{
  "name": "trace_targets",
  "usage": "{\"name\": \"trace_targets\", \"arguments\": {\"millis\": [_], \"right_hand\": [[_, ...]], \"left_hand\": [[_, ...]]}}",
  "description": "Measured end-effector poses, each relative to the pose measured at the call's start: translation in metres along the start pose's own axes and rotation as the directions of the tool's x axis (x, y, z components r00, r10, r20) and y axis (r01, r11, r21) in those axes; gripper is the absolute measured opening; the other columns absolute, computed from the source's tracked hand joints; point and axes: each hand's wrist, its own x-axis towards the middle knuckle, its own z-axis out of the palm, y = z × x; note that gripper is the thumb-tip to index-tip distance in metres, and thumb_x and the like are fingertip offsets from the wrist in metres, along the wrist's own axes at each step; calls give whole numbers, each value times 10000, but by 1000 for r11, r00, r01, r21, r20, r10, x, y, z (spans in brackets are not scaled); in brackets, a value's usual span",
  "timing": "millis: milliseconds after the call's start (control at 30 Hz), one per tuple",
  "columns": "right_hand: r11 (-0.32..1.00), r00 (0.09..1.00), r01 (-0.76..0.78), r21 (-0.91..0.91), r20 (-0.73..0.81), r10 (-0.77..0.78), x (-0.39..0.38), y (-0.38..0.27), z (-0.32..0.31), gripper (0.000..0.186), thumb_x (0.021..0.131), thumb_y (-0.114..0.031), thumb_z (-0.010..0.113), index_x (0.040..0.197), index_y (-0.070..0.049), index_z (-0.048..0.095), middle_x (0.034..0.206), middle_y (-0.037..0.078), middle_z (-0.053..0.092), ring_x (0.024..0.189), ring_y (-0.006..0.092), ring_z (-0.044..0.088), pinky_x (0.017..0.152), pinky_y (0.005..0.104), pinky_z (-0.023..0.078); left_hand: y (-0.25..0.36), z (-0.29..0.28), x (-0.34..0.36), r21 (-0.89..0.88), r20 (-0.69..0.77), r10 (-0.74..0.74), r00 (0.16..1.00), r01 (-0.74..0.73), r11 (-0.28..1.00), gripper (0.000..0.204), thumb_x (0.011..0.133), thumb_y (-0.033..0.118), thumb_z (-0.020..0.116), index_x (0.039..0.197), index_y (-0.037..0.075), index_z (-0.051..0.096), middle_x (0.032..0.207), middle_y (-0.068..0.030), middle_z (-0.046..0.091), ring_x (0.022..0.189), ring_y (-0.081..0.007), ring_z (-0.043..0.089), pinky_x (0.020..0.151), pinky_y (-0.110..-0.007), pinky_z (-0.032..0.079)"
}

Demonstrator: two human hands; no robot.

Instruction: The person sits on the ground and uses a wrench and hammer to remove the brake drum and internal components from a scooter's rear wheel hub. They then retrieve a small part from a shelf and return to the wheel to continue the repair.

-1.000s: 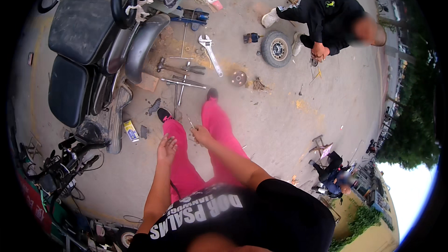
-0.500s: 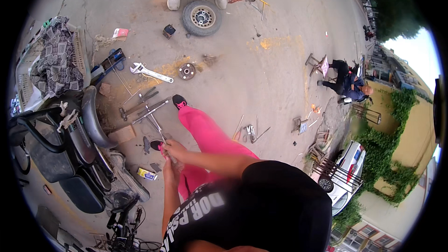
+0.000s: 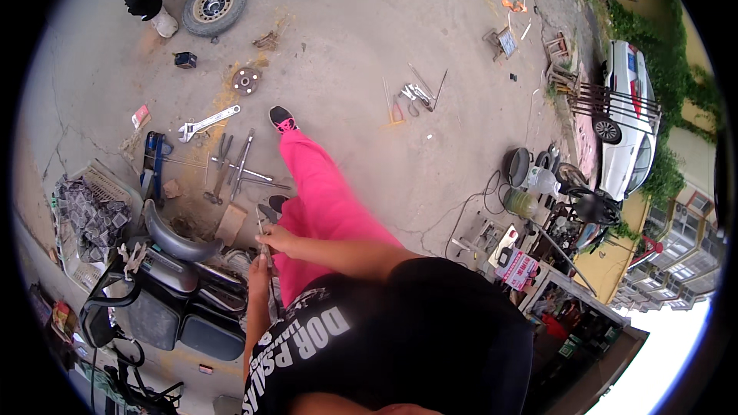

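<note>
Both hands had come together on a thin grey metal rod since the earlier frame, and the view had swung right.

Right hand [image 3: 278, 240] closed around the thin grey metal rod [image 3: 266, 257] near its top; left hand [image 3: 258, 270] gripped it just below. Its long axis ran nearly straight away from the person, upper end toward the scattered wrenches [image 3: 231, 165] on the concrete ground [image 3: 369, 54], beside the dark scooter [image 3: 173, 292].
</note>
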Motion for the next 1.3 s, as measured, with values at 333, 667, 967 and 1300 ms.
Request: {"name": "trace_targets", "arguments": {"millis": [333, 667, 967, 1300], "right_hand": [[940, 975, 193, 280, -164, -152, -77, -2, -90, 219, 900, -298, 565, 910, -81, 544, 741, 49, 559, 595, 154, 540, 550, 305, 457], [907, 942, 274, 320, -279, -187, -189, -22, -345, 191, 846, -232, 609, 867, -89, 484, 573, 8, 434, 427, 93, 411, 349, 265, 291], [963, 274, 157, -219, -927, -256, -379, 63, -703, 609, 661, -106, 650, 1214, 90, 486, 741, 151, 618, 483, 197, 556, 394, 322, 431], [931, 301, 123, 344, -907, 295, -464, 119, -850, 169, 791, -36, 464, 910, 66, 527, 699, 206, 625, 385, 172, 463, 322, 298, 330]], "left_hand": [[7, 85, -11, 264, 94, -38, 995, 12, 964, 475, 972, 446, 418, 1103, 5, 534, 879, -95, 603, 787, -204, 620, 744, -330, 494], [-25, 117, -41, 98, -378, -78, 923, 124, 987, 440, 970, 326, 419, 1269, 2, 424, 1074, -187, 559, 936, -283, 617, 748, -362, 518], [-1, 329, 35, 706, -168, -109, 980, 196, 680, 385, 942, 302, 470, 1207, 22, 471, 1005, -174, 591, 845, -265, 636, 689, -374, 534], [155, 510, 171, 766, -125, -100, 987, 160, 623, 357, 911, 279, 503, 1165, 28, 496, 940, -171, 614, 769, -275, 651, 634, -396, 546]]}}
